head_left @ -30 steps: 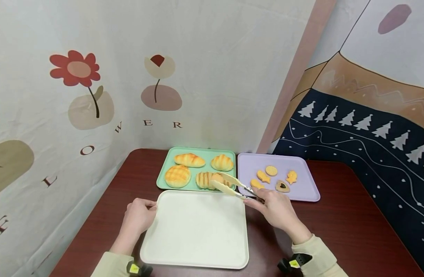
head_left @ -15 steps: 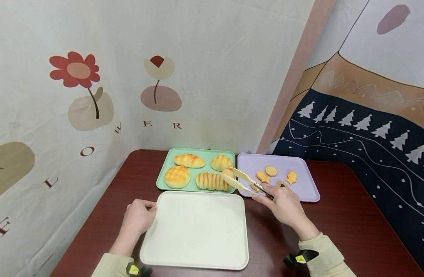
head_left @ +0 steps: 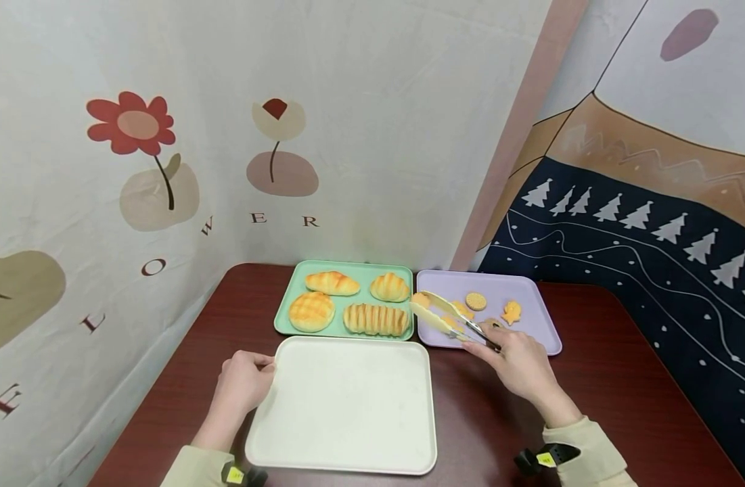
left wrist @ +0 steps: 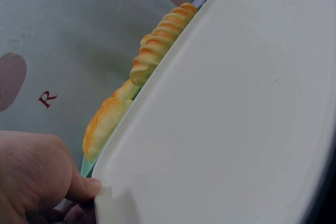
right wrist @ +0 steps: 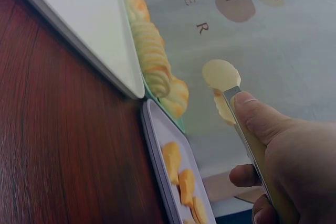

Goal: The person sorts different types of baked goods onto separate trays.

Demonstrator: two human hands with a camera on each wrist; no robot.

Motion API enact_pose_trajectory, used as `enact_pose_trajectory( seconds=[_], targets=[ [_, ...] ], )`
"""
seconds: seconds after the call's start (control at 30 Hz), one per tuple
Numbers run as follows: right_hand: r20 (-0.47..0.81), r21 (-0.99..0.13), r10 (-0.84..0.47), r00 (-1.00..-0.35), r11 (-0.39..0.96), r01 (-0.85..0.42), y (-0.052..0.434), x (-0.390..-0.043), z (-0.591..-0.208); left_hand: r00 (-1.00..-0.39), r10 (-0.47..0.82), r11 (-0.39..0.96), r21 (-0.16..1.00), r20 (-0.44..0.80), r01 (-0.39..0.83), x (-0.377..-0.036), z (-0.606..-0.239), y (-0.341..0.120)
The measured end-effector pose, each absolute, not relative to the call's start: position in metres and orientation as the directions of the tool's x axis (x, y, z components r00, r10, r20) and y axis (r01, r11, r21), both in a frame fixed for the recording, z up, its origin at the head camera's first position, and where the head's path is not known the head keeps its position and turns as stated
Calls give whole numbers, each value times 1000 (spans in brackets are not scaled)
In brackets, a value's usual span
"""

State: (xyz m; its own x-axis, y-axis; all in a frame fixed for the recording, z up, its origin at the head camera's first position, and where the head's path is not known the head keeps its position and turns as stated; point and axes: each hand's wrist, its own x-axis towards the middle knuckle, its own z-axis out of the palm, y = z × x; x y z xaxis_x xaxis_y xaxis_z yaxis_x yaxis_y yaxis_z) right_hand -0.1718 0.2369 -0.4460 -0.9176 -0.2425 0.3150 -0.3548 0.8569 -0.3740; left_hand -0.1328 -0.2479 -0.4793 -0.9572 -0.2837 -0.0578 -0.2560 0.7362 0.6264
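Left hand [head_left: 241, 382] grips the empty white tray's [head_left: 348, 412] edge, right hand [head_left: 518, 365] clamps tongs [head_left: 448, 316] over purple tray [head_left: 545, 331] of cookies [head_left: 476, 301]; green tray [head_left: 283, 318] holds four breads [head_left: 375, 319]. Wall reads "FLOWER".

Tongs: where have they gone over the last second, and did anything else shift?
The right hand carried the tongs rightward, from over the ridged loaf on the green tray to above the purple tray. They appear open; whether a biscuit sits between the tips is unclear. The left hand kept its grip on the white tray edge; breads and trays stayed put.
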Motion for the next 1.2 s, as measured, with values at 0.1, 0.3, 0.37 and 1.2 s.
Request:
enact_pose_trajectory(
  seconds=[0.1,0.3,0.37,1.2],
  targets=[
    [316,-366,-231,-920,865,-343,244,-169,-445,-957,-282,735,627,-61,-256,-133,-480,-248],
    [295,-369,-197,-935,879,-301,259,-162,-443,-959,-277,739,625,-59,-252,-135,-480,-249],
    [286,-371,-185,-940,883,-286,265,-159,-443,-959,-278,740,623,-60,-253,-135,-480,-249],
    [227,-377,-32,-973,919,-118,322,-133,-448,-957,-278,731,630,-78,-263,-137,-481,-249]
  ],
)
